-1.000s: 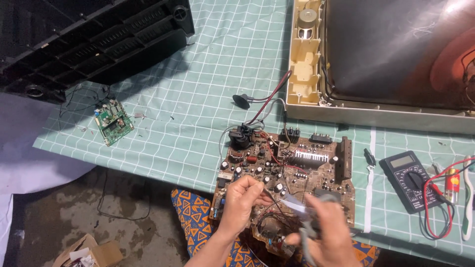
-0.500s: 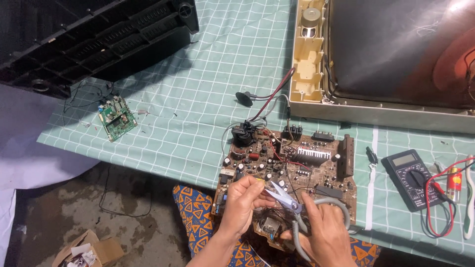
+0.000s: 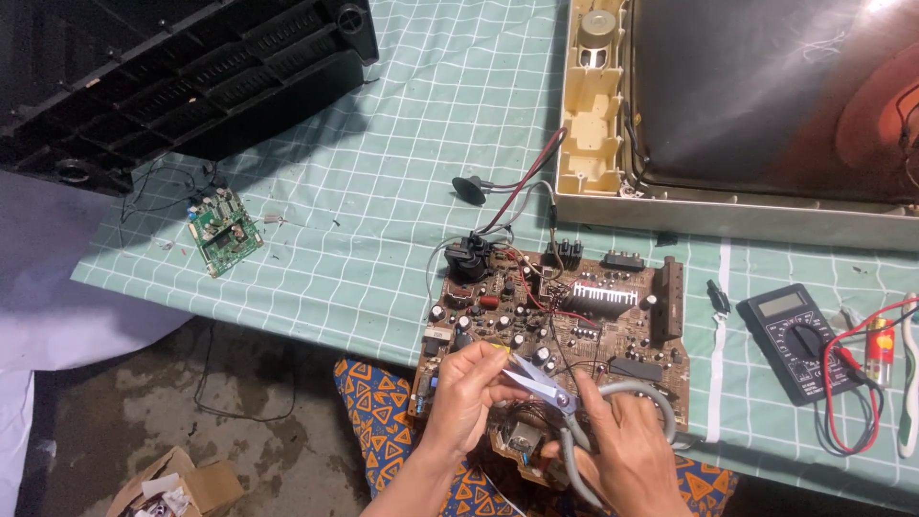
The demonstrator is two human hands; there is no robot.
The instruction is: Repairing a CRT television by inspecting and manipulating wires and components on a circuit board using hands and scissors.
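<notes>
My right hand [image 3: 627, 450] grips scissors [image 3: 546, 388] — blades point up-left at the wire [image 3: 498, 349] my left hand [image 3: 469, 388] pinches over the board [image 3: 565, 325].

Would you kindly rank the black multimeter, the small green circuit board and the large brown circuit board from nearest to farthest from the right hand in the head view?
From the right hand:
1. Large brown circuit board, directly beneath it.
2. Black multimeter, to its right.
3. Small green circuit board, far left.
</notes>
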